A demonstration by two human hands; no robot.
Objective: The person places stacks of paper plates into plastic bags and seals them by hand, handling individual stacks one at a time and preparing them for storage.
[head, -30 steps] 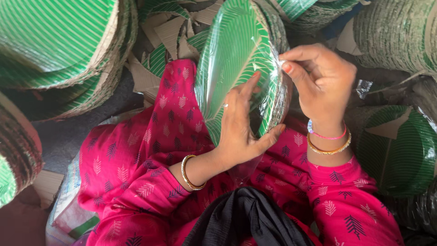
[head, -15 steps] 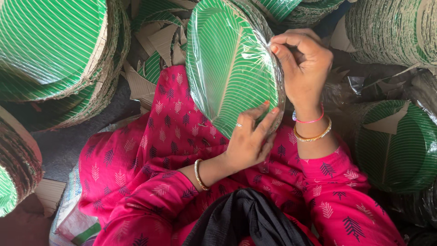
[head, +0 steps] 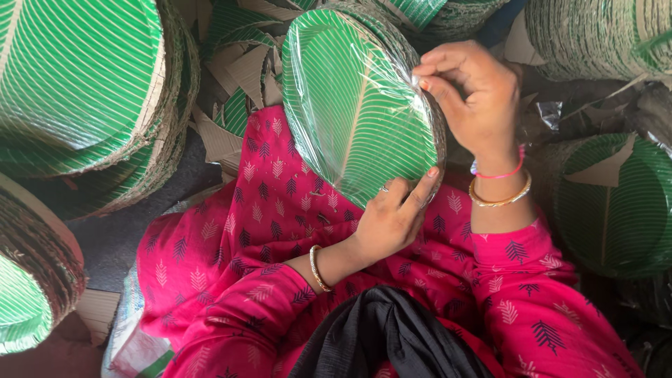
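Note:
A stack of round green leaf-patterned paper plates [head: 353, 105] in clear plastic wrap stands tilted on my lap, its face towards me. My left hand [head: 392, 217] grips the stack's lower edge, thumb against the rim. My right hand [head: 472, 94] pinches the plastic wrap at the stack's upper right rim with its fingertips. Both wrists wear bangles. My pink patterned sleeves and a black cloth [head: 385, 336] lie below the stack.
Large stacks of the same green plates stand at upper left [head: 77, 91], lower left [head: 28, 294], upper right [head: 595, 35] and right [head: 616, 203]. Cardboard offcuts [head: 234, 70] lie behind the held stack. Crumpled clear plastic [head: 560, 112] lies at right.
The wrapped stack has turned to face me more fully. My left hand slid from the plate's face down to its lower edge. My right hand stays pinching the wrap at the rim.

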